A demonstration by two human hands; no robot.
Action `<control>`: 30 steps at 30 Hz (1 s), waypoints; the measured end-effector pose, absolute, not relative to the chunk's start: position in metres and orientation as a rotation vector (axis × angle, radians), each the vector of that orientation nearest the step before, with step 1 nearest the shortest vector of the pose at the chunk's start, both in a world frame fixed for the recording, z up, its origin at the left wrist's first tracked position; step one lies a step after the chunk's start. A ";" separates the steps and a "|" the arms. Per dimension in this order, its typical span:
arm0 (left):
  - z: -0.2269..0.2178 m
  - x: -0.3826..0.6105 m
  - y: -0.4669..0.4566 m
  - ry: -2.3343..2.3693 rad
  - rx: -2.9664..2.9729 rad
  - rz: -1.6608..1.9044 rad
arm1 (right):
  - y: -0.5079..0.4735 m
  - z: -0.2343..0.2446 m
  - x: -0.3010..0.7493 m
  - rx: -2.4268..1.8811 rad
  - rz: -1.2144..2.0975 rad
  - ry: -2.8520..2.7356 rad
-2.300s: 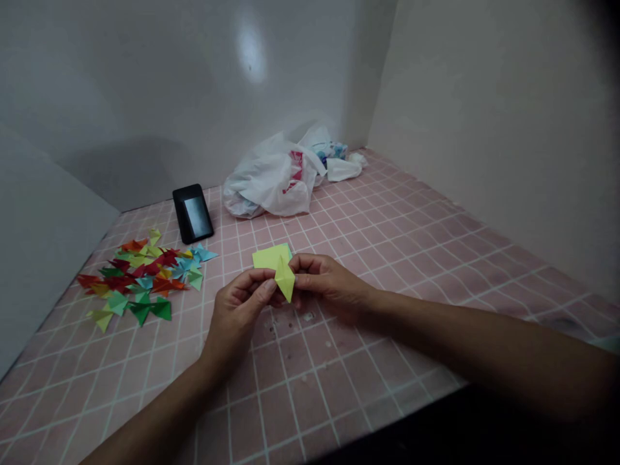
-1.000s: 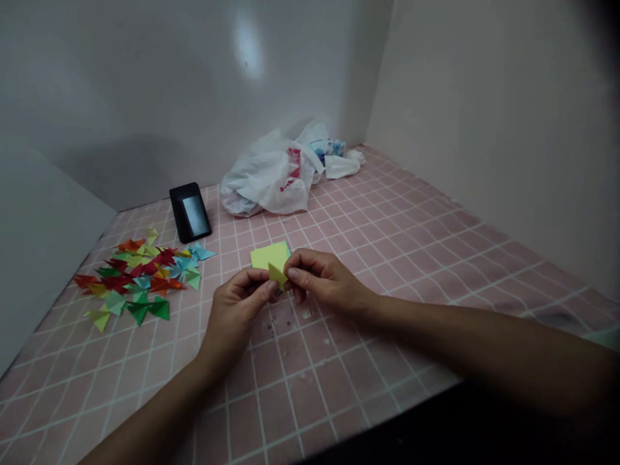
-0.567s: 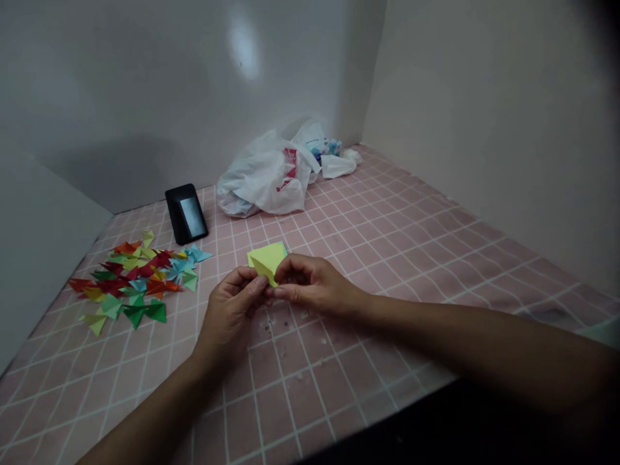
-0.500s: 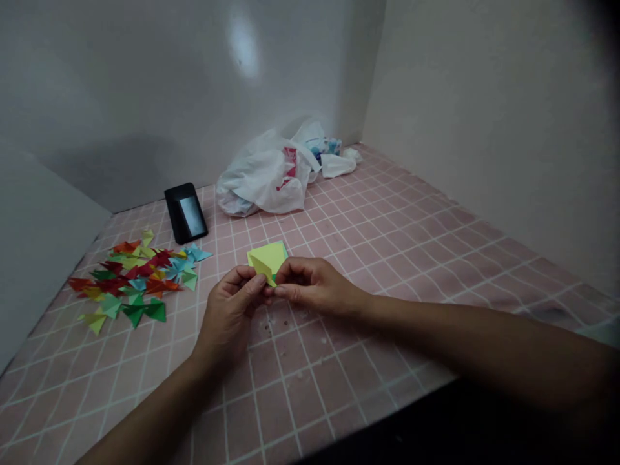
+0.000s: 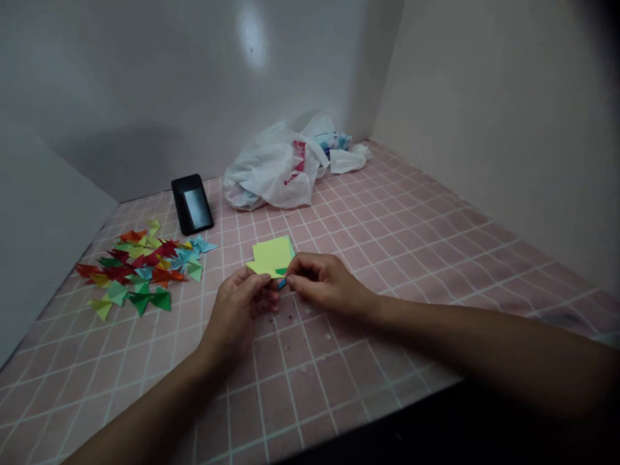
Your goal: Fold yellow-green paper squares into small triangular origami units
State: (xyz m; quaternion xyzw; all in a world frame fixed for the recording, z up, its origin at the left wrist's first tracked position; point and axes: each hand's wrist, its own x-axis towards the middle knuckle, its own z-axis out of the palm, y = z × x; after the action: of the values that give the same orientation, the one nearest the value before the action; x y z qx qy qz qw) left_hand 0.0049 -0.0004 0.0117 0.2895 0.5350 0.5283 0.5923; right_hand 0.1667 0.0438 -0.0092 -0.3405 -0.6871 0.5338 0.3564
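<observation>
My left hand (image 5: 245, 297) pinches a small folded yellow paper (image 5: 264, 267) between thumb and fingers. At its right end, the closed fingertips of my right hand (image 5: 329, 282) grip the same paper. Just behind it lies a stack of square paper sheets (image 5: 272, 248), yellow on top, with a pale green edge showing at the right. Bits of green and blue paper peek out near my right fingertips. To the left, a pile of folded paper pieces (image 5: 140, 268) in red, orange, yellow, green and light blue is spread on the cloth.
Behind the pile stands a black device with a screen (image 5: 196, 208). A crumpled white plastic bag (image 5: 271, 171) rests near the back wall, beside a patterned packet (image 5: 339, 141). Small scraps dot the pink checked tablecloth (image 5: 310, 387) before my hands. Walls border the back and sides.
The folded yellow paper has turned from a raised, upright tilt to lying flatter, its point now leftward. My right fingertips have moved slightly right, away from my left hand. The view has shifted a little.
</observation>
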 end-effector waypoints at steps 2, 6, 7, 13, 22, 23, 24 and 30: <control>0.012 0.005 -0.001 1.220 0.596 1.217 | 0.044 -0.009 0.166 -0.857 1.396 -1.737; 0.012 0.007 -0.002 1.182 0.487 1.167 | 0.043 -0.010 0.165 -0.830 1.425 -1.695; 0.011 0.007 -0.002 1.178 0.479 1.151 | 0.042 -0.010 0.164 -0.834 1.429 -1.687; 0.010 0.011 -0.006 1.157 0.483 1.127 | 0.041 -0.011 0.164 -0.876 1.464 -1.623; 0.009 0.012 -0.007 1.107 0.494 1.184 | 0.037 -0.007 0.166 -0.816 1.594 -1.530; 0.009 0.012 -0.007 1.111 0.497 1.187 | 0.037 -0.007 0.166 -0.817 1.608 -1.528; 0.009 0.011 -0.007 1.115 0.499 1.193 | 0.038 -0.007 0.167 -0.817 1.620 -1.527; 0.010 0.010 -0.006 1.185 0.525 1.236 | 0.044 -0.013 0.167 -0.831 1.610 -1.503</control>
State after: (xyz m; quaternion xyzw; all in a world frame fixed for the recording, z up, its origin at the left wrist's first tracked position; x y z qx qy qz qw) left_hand 0.0103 -0.0056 0.0096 0.2287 0.5164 0.5388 0.6251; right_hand 0.1667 0.0442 -0.0127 -0.3259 -0.5896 0.6317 0.3836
